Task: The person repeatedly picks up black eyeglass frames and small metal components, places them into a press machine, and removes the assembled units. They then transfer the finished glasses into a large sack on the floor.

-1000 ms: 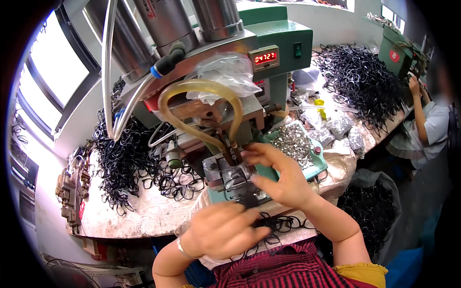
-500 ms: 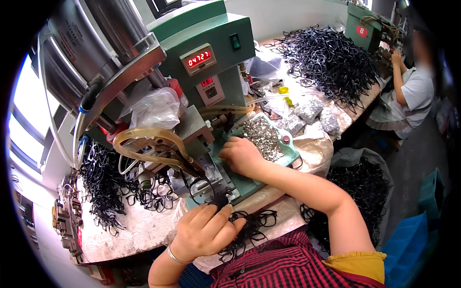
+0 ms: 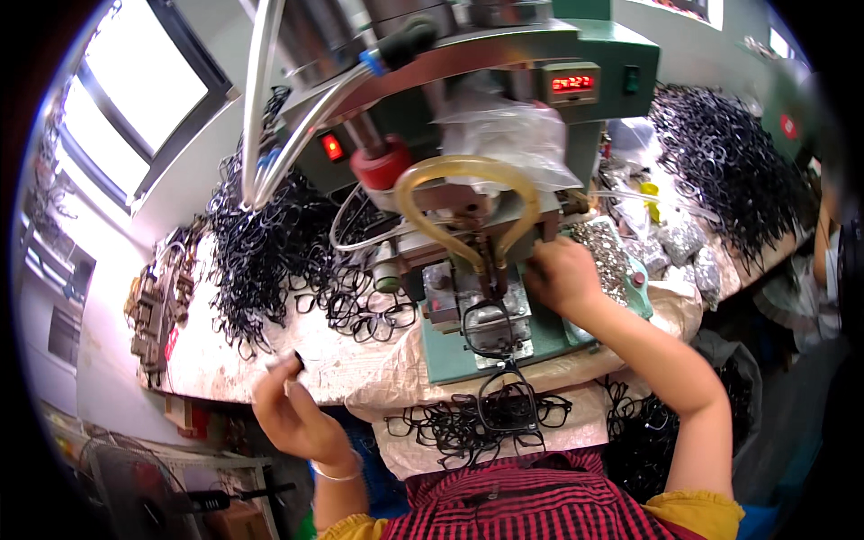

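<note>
A black spectacle frame (image 3: 507,400) hangs at the front of the press, its upper part on the metal fixture (image 3: 493,335) under a yellowed hose loop (image 3: 423,180). My left hand (image 3: 297,414) is raised over the table's front edge, left of the press and apart from it. Its fingertips pinch a small black piece (image 3: 299,361), too small to name. Beside the fixture, my right hand (image 3: 565,279) is curled at the near left side of a tray of small metal bits (image 3: 601,250). Its fingertips are partly hidden and blurred, and I cannot make out what they hold.
A heap of black spectacle frames (image 3: 270,243) lies left of the press, another (image 3: 729,162) at the far right. More frames (image 3: 450,427) lie before me. Bags of small parts (image 3: 682,241) stand beyond the tray. A sack of black frames (image 3: 657,423) sits low right. Another person's arm (image 3: 823,243) shows.
The view has swung left. My left hand has left the spectacle frame at the fixture and moved left, pinching a small black piece. My right hand stays between fixture and tray.
</note>
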Tool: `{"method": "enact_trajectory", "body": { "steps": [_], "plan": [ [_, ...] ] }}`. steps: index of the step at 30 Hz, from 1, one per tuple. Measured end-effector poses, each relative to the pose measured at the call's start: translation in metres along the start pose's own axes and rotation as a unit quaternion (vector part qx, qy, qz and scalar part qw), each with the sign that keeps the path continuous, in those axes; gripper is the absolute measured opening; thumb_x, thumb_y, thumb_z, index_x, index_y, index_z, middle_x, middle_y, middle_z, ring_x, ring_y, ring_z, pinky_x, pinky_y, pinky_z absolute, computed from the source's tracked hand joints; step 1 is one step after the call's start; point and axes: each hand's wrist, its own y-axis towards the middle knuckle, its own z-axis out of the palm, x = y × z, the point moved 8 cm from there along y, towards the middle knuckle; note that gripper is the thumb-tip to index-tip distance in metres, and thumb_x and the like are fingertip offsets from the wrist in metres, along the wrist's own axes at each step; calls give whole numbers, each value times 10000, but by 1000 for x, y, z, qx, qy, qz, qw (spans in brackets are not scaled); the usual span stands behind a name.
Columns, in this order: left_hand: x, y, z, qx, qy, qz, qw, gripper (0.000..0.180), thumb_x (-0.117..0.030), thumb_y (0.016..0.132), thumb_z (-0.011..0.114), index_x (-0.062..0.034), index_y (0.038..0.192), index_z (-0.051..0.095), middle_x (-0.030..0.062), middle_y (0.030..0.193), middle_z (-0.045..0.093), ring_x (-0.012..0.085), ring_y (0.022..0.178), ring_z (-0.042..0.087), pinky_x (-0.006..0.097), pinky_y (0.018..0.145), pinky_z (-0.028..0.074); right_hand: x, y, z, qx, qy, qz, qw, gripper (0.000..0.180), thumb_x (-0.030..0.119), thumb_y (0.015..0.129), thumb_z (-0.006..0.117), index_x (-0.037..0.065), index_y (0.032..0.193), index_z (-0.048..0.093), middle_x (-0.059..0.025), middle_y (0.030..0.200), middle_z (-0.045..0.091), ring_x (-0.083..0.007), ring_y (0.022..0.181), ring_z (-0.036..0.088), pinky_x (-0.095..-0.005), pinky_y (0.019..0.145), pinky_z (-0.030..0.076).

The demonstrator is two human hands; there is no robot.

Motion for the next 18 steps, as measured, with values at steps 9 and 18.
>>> {"method": "enact_trajectory", "body": {
  "steps": [9,18],
  "plan": [
    [156,-83,128,378,212,-21,901,221,-4,702,629,-46,916,668,141,942,561,351,898,565,422,773,480,-16,-50,-49,-112,140,219,959,101,33,784,729,27,883,713,-95,851,694,-244,814,650,-349,757,498],
    [166,-54,72,280,62,-140,948,158,81,779,613,-6,907,639,114,885,597,289,799,605,349,702,492,7,-83,-101,-82,153,233,957,139,-63,757,697,3,880,702,-64,860,670,-184,849,634,-304,790,475]
  ]
}}
